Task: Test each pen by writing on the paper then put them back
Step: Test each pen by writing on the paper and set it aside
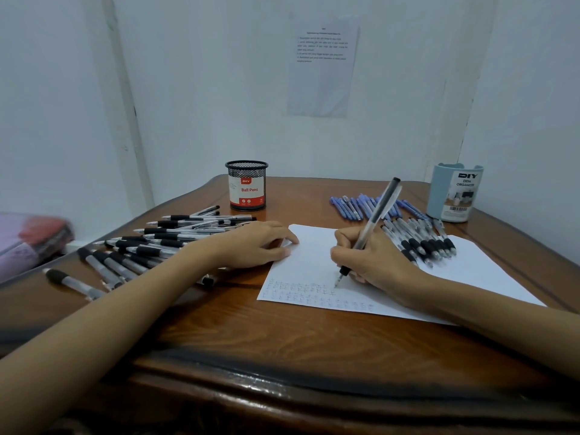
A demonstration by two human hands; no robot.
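Though aslant, pen (pixel 381 206) in right hand (pixel 378 260)

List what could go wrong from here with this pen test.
The right hand, writing with a clear-barrelled pen, could nudge the black-grip pens lying on the white paper sheet. The left forearm crosses the left pile of black-grip pens and might sweep some off the brown wooden table.

Wall notice (pixel 323 64) print too small to read, marks on the paper (pixel 314 255) illegible, pink-and-red object (pixel 31 240) at left blurred and cropped, black-grip pens (pixel 141 246) partly hidden under left forearm (pixel 141 296).
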